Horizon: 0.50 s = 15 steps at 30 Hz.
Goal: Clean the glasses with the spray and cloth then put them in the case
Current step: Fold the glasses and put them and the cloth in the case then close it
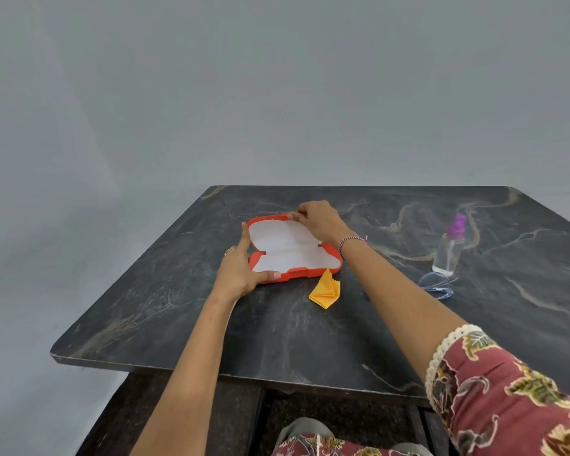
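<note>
An orange glasses case (285, 246) with a white lining lies wide open on the dark marble table (310, 324). My left hand (244, 268) grips its left and near edge, thumb on the front rim. My right hand (320, 218) pinches the far rim of the lid. A folded yellow cloth (325, 290) lies just in front of the case. To the right stands a clear spray bottle (449, 246) with a purple top. The glasses (436, 284), with a thin blue frame, rest on the table in front of the bottle. Nothing lies inside the case.
The table's near edge (231, 373) runs across the lower view, with a dark frame below it. A plain grey wall stands behind the table. My patterned red sleeve (507, 396) fills the lower right.
</note>
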Tool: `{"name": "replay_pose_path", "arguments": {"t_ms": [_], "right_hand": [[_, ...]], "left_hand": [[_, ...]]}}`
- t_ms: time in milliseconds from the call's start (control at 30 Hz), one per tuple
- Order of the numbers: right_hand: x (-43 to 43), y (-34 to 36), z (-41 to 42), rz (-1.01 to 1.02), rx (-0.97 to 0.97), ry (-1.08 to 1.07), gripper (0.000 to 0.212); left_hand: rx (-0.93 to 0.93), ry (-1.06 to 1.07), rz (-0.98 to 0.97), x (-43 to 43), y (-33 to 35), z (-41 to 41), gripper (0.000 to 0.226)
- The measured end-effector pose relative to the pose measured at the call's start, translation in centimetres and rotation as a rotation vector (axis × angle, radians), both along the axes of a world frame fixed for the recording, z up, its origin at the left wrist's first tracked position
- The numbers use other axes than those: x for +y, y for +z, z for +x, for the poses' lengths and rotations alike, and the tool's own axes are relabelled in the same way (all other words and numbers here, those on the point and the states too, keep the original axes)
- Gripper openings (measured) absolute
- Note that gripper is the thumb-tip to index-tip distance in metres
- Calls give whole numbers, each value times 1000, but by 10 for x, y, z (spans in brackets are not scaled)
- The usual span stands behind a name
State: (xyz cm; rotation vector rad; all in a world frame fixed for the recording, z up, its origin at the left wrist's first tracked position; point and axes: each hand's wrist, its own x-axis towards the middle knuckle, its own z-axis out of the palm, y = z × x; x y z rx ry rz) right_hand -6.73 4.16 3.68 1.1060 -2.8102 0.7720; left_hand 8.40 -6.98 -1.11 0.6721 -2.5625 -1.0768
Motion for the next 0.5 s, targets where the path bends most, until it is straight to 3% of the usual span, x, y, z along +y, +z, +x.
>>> {"name": "replay_pose_path", "arguments": {"t_ms": [133,233,300,400,500], "right_hand": [[4,0,6,47,37,0,34],[16,1,20,99,206,-2,40],[28,3,34,29,304,1,38],[51,5,57,-45,195,-7,21],[70,4,73,148,95,23,27]], "left_hand": [[-56,-23,-12,-3,4,-3,123],[-58,-8,-26,-4,2,-4,122],[-52,-3,-23,-3,1,-5,122],[-50,15,-34,-2,0,-5,120],[-59,35,-36,-2,0,-5,117]]}}
